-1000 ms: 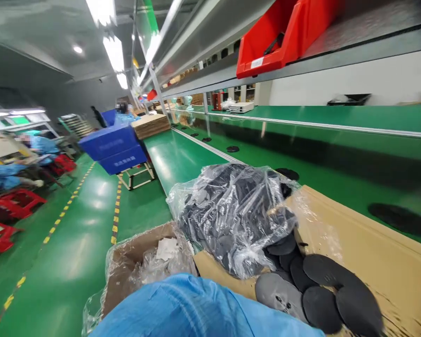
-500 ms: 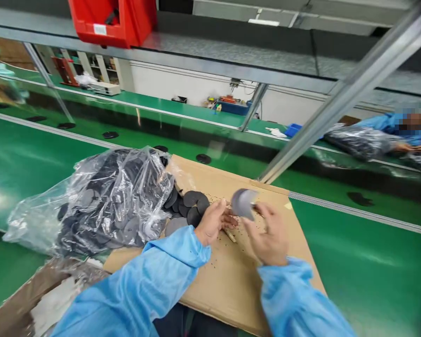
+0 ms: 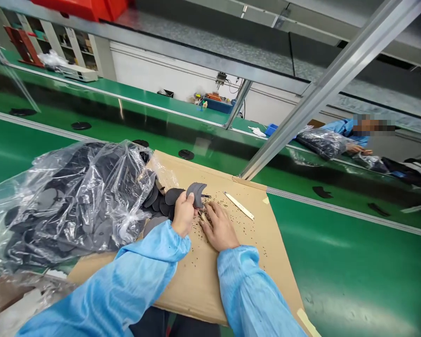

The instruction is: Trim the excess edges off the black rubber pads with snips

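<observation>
My left hand (image 3: 183, 216) is closed, thumb on top, on a dark grey crescent-shaped piece (image 3: 196, 192), raised over the cardboard sheet (image 3: 203, 290). Layered edges suggest that several thin pieces are stacked there. Just right of it, my right hand (image 3: 221, 229) rests low over the cardboard, thumb and fingers around a short tan stick (image 3: 204, 217); its far end is hidden. A thin dark tip (image 3: 206, 195) shows beyond the fingers. Farther right lies a pale cutter knife (image 3: 238, 206). Tiny black bits are scattered around both hands.
Left of my hands, a big clear plastic bag (image 3: 80, 196) full of black discs spills loose discs (image 3: 170, 195) onto the cardboard. A metal post (image 3: 287, 117) slants up behind the cardboard. Across the green bench, a person in blue (image 3: 347, 128) handles a plastic bag.
The grey crescent piece has passed from my right hand to my left. My right hand has lowered to the tan stick on the cardboard. The view has shifted right, showing the cutter knife.
</observation>
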Demonstrator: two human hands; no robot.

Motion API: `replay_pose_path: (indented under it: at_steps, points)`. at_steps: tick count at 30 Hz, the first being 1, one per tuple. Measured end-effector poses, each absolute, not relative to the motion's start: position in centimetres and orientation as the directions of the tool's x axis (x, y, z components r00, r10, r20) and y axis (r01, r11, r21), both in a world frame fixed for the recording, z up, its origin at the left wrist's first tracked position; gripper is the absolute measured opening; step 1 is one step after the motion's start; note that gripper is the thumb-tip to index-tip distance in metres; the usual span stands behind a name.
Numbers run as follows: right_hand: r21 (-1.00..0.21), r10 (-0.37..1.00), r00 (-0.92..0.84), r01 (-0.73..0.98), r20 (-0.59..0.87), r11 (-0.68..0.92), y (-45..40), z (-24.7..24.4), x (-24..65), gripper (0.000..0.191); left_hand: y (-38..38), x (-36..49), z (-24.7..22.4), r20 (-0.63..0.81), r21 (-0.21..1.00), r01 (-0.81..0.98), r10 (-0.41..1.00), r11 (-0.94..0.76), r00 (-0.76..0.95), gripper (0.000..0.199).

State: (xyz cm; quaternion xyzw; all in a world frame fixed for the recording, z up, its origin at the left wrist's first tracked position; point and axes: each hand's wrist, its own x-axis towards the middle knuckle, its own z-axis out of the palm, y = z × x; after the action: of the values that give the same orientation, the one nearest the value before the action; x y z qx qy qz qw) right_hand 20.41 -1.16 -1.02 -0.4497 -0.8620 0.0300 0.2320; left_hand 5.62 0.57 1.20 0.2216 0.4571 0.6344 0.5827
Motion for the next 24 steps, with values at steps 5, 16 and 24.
replay_pose_path:
  at_steps: [5,16,24]
  points:
    - [-0.34,0.785,-0.398,0.74,0.474,0.581,-1.0,-0.5,20.5,0.039,0.6,5.1,2.0,-0.378,0.722,-0.662,0.916,0.2,-0.136,0.012]
    - [-0.443,0.721,-0.194,0.674,0.666,0.591,-1.6,0.6,20.9,0.036,0.2,4.7,3.2,-0.453,0.568,-0.761,0.891,0.314,0.029,0.009]
    - [-0.373,0.694,-0.201,0.723,0.691,0.581,-1.4,0.5,21.2,0.034,0.2,4.7,3.1,-0.437,0.546,-0.771,0.897,0.327,0.071,0.009]
